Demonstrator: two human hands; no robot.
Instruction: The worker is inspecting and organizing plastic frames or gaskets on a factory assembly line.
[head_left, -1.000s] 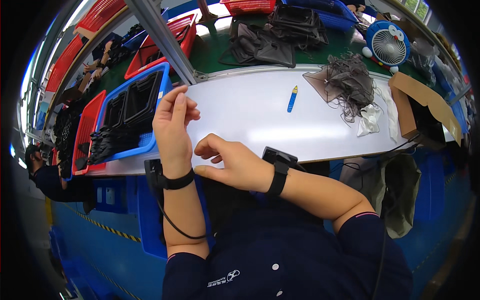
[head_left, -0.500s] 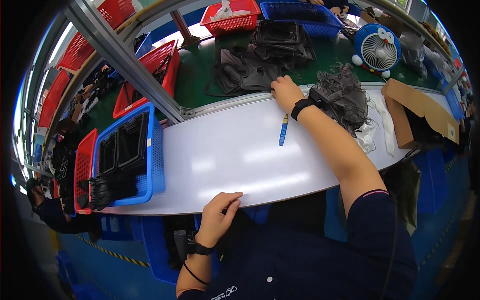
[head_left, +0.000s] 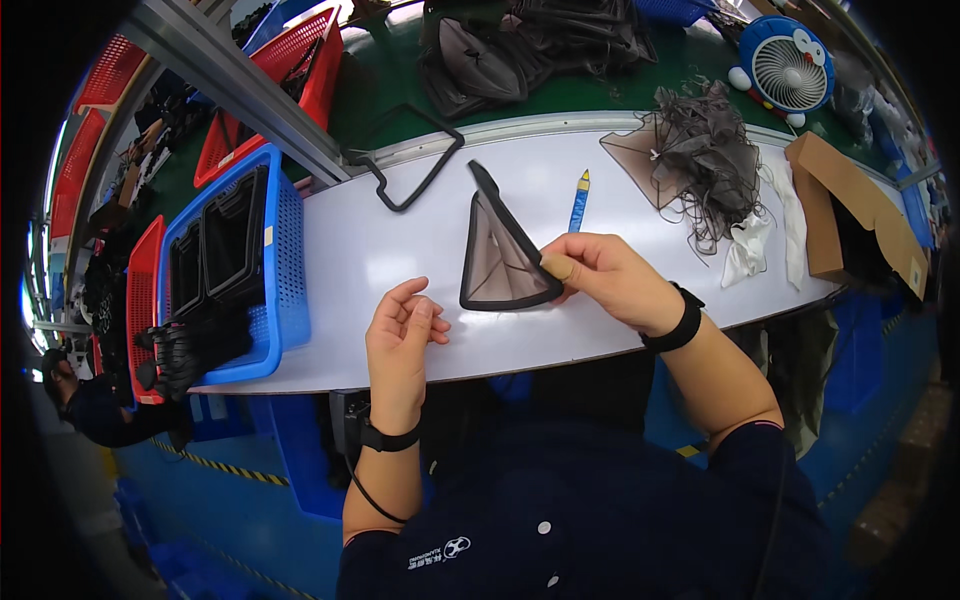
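While the person's left hand [head_left: 405, 335] hovers near the front edge of the white worktop [head_left: 345, 270], fingers loosely curled around nothing, I see the right hand [head_left: 620, 285] pinching a black-edged grey mesh piece [head_left: 497, 266] by its lower right corner, thumb on top. That piece is tilted up over the worktop's middle; whether it touches the surface I can't tell. Taking it as the dial's centre, a bent black frame [head_left: 398, 207] lies at ten o'clock, a blue perforated basket [head_left: 290, 230] at nine, a yellow-tipped blue marker [head_left: 579, 205] at two, with tangled grey mesh scraps [head_left: 708, 155] farther out that way, and an open cardboard box [head_left: 815, 220] at three.
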